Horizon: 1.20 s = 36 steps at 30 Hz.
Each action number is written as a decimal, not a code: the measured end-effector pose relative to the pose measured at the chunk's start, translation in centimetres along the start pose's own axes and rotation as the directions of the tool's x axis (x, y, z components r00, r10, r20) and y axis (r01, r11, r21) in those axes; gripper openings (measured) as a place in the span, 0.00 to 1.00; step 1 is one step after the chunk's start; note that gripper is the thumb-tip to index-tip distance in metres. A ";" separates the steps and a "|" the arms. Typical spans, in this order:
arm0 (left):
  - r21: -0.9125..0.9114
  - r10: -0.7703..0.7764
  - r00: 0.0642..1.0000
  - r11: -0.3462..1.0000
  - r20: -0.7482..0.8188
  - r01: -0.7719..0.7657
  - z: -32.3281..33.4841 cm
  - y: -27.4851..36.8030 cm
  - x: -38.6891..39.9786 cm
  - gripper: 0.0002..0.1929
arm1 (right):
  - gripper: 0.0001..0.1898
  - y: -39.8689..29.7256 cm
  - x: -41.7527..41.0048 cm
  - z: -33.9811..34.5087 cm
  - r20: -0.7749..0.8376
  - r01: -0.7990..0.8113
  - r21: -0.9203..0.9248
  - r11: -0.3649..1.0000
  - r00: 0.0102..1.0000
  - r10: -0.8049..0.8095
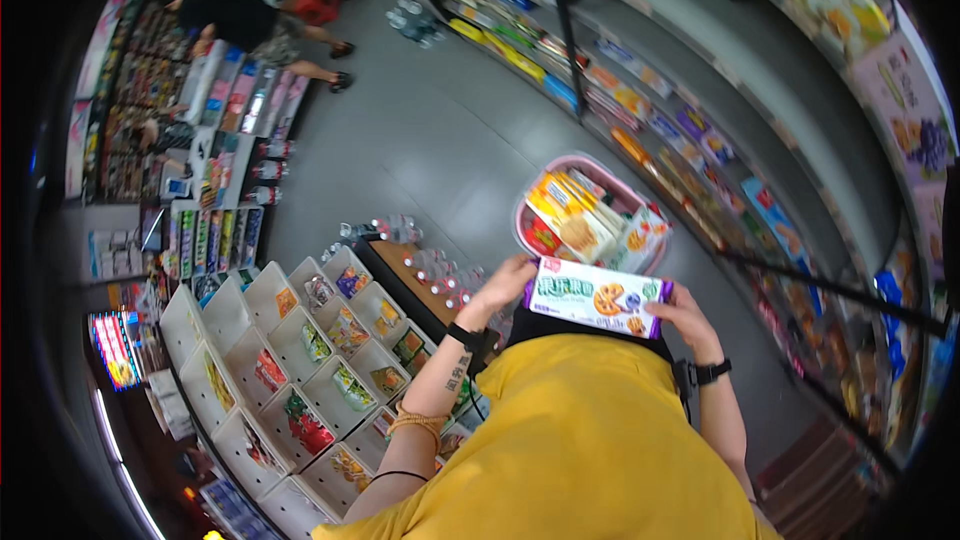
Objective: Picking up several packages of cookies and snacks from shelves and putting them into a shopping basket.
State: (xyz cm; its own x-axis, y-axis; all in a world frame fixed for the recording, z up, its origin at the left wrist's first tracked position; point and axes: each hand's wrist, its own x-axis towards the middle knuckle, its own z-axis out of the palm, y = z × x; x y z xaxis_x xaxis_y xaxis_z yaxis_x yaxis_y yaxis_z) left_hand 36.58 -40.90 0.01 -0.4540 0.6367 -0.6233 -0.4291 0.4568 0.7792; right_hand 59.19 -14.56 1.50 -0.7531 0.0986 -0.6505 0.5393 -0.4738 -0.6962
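A white and purple packet of biscuits, printed with cookies and blueberries, is held level in front of my body. My left hand grips its left end, and my right hand grips the right end, thumb on the front. Just beyond the packet, a pink plastic basket stands on the floor. Inside it lie a yellow biscuit packet, a white packet with fruit pictures and a red package, with more packages partly hidden beneath.
Shelves of packaged snacks run along the right. White bins with small snack packs stand at the left. Bottles are beside a wooden-topped stand. Another person bends over a counter at the upper left; more bottles stand on the floor.
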 end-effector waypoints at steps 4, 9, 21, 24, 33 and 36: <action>-0.120 -0.068 0.996 0.991 -0.050 0.062 -0.8 -1.0 -0.8 0.19 | 0.29 -0.6 0.8 -0.1 0.044 0.020 0.009 1.000 0.999 -0.020; -0.077 -0.038 0.992 0.997 -0.124 0.029 -1.7 -1.0 -1.0 0.17 | 0.30 0.1 2.7 0.8 0.037 0.073 0.112 0.991 0.996 -0.077; 0.373 0.241 0.969 0.904 -0.046 -0.208 -10.3 1.0 7.2 0.19 | 0.39 -0.4 5.1 11.1 -0.344 0.245 0.332 0.911 0.931 -0.125; 0.496 0.282 0.959 0.834 -0.003 -0.243 -11.0 0.6 8.2 0.20 | 0.37 0.5 5.1 13.0 -0.422 0.218 0.378 0.900 0.906 -0.042; -0.216 -0.041 0.993 0.974 0.108 0.064 -12.9 2.7 7.5 0.17 | 0.34 0.1 8.0 11.9 -0.651 0.456 0.467 0.757 0.757 -0.054; -0.131 -0.030 0.997 0.991 0.072 0.039 -15.6 1.0 7.3 0.17 | 0.24 -0.7 10.4 8.5 -0.599 0.408 0.450 0.795 0.797 -0.070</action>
State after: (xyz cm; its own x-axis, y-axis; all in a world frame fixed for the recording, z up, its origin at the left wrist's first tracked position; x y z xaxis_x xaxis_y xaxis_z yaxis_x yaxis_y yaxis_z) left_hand 20.63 -45.46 -4.80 -0.3837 0.6657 -0.6400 -0.5454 0.3959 0.7388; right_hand 47.78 -20.64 -2.16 -0.4125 0.6363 -0.6519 -0.0479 -0.7297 -0.6820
